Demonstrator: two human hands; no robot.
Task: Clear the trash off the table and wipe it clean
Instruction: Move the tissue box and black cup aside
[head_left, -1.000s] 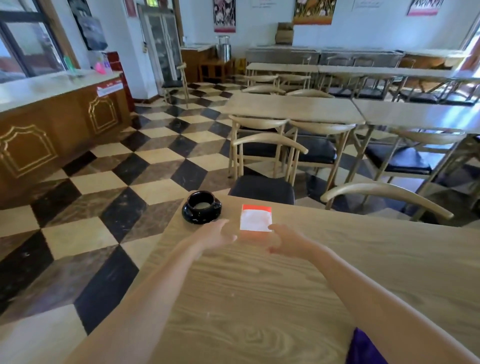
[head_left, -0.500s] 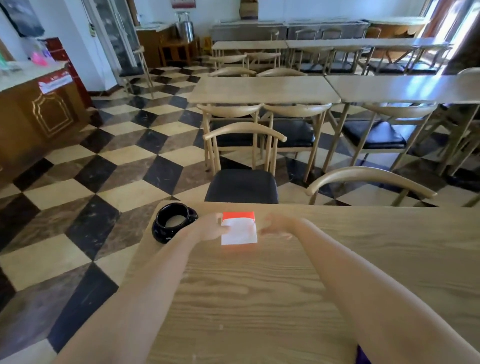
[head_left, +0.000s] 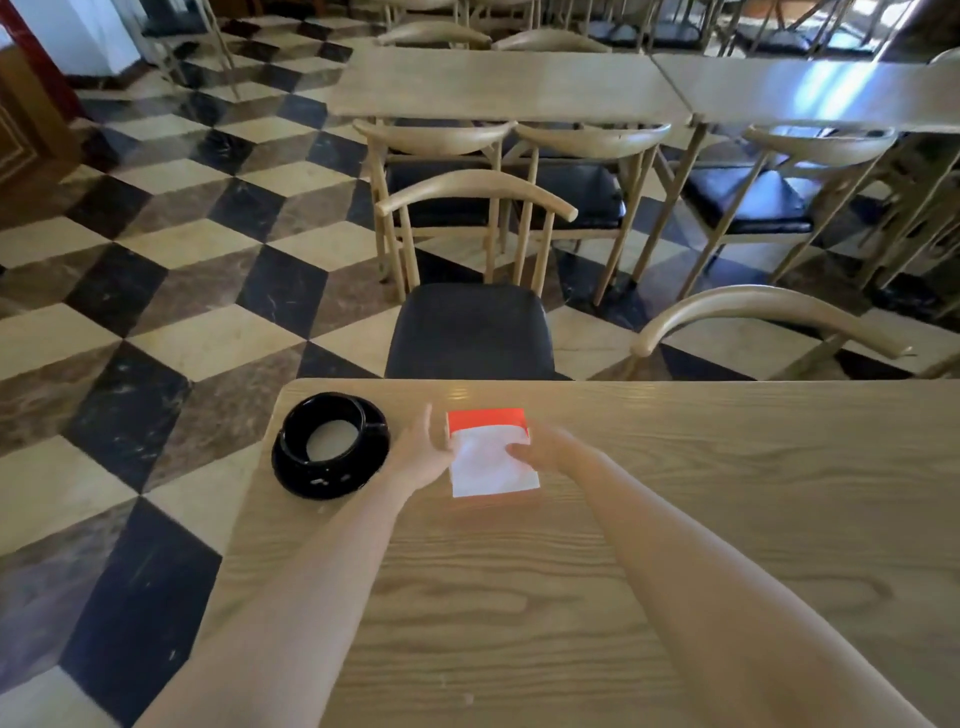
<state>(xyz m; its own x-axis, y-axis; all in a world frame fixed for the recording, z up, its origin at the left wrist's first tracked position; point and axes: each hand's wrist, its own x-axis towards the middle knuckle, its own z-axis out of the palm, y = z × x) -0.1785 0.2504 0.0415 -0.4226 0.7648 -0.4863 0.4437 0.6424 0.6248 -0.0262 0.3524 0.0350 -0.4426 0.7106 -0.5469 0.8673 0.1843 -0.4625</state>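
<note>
Now that both hands have closed in on the napkin box, near the counter edge beside the ashtray, the left grip presses its side straight-fingered while the right grip pinches it, likely to draw a wipe.

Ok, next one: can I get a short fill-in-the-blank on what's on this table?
1. The black ashtray stands to the ____ of the red-and-white box.
2. The left hand and right hand are both on the ____, not the ashtray.
3. The chair pushed up to the table's far edge has a ____ seat.
Missing words: left; box; black.
</note>
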